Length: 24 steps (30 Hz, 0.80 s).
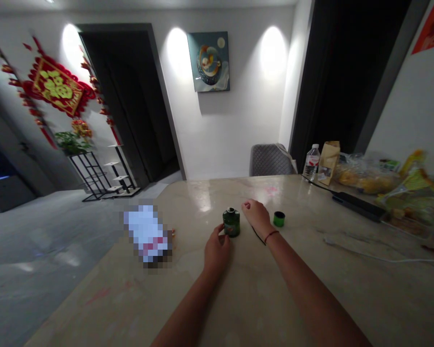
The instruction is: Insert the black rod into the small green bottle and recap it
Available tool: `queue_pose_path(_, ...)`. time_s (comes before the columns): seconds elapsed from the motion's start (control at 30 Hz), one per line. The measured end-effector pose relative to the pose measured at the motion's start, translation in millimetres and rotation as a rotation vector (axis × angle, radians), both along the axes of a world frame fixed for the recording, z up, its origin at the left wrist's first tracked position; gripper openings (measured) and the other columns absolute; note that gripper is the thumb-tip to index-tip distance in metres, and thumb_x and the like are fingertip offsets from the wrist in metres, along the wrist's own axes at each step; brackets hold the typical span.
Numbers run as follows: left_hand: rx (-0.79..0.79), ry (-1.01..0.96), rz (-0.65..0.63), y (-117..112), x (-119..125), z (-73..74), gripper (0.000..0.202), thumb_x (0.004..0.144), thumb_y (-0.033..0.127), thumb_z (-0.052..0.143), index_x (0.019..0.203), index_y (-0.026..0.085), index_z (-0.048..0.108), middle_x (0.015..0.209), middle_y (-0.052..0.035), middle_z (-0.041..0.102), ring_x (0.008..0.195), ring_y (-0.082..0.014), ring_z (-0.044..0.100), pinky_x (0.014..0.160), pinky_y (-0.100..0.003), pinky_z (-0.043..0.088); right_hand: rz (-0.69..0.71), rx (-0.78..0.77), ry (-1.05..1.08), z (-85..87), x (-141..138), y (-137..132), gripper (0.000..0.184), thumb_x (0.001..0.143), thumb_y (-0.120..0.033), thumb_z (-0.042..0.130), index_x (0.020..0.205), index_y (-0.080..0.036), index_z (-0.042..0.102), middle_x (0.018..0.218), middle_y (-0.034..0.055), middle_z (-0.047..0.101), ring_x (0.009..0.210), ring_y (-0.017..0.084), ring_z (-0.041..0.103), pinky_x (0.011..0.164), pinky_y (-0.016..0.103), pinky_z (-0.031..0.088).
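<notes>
A small dark green glass bottle [232, 226] stands upright on the table, its narrow neck uncapped and with a pale rim. My left hand [217, 248] grips the bottle low on its left side, with thumb and fingers against the glass. Just right of the bottle, my right hand [256, 214] is raised with its fingertips pinched together; anything between them is too small to make out. A thin dark cord hangs below that wrist, which wears a red bracelet [271, 236]. To the right of this hand sits a bright green cap [279, 220] with a dark top.
At the left table edge lies a blurred-out phone-like screen [148, 233]. Along the right are a water bottle [312, 161], a paper bag [329, 161], plastic food bags [369, 176], a black power strip [359, 206] and a white cable [383, 260]. A grey chair [272, 160] stands behind the table.
</notes>
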<state>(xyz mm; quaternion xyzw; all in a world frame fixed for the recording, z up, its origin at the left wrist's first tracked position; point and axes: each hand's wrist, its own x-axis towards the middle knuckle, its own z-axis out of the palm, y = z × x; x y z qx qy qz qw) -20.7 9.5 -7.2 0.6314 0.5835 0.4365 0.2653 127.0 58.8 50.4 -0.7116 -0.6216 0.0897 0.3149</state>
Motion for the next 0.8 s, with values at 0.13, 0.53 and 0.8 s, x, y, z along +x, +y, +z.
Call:
queue_pose_path(0.13, -0.01, 0.008, 0.002, -1.5, 0.1, 2.1, 0.037, 0.077, 0.019, 0.047, 0.114, 0.02, 0.048, 0.104, -0.0058, 0.065, 0.087, -0.0142, 0.063, 0.078, -0.026, 0.045, 0.013, -0.153, -0.237, -14.8, 1.0, -1.3, 0.029, 0.076, -0.03, 0.049, 0.095, -0.014, 0.064, 0.1, 0.0144, 0.063, 0.092, 0.024, 0.059, 0.071, 0.029, 0.043)
queue_pose_path(0.53, -0.004, -0.005, -0.001, 0.6, -0.4, -0.1, 0.038, 0.077, 0.019, 0.049, 0.115, 0.02, 0.049, 0.108, -0.0065, 0.063, 0.09, -0.015, 0.062, 0.081, -0.027, 0.045, 0.032, -0.296, -0.35, -11.7, 2.1, -8.3, 0.031, 0.077, -0.005, 0.041, 0.097, -0.01, 0.064, 0.101, 0.0185, 0.063, 0.096, 0.025, 0.06, 0.074, 0.033, 0.047)
queue_pose_path(0.8, -0.012, 0.03, 0.017, -1.1, 0.3, 2.7, 0.038, 0.076, 0.017, 0.047, 0.115, 0.02, 0.048, 0.107, -0.0056, 0.064, 0.088, -0.0138, 0.063, 0.079, -0.026, 0.045, 0.078, -0.328, -0.323, -12.6, 2.5, -10.6, 0.031, 0.068, -0.013, 0.057, 0.098, -0.01, 0.064, 0.102, 0.0201, 0.063, 0.095, 0.027, 0.061, 0.073, 0.033, 0.049)
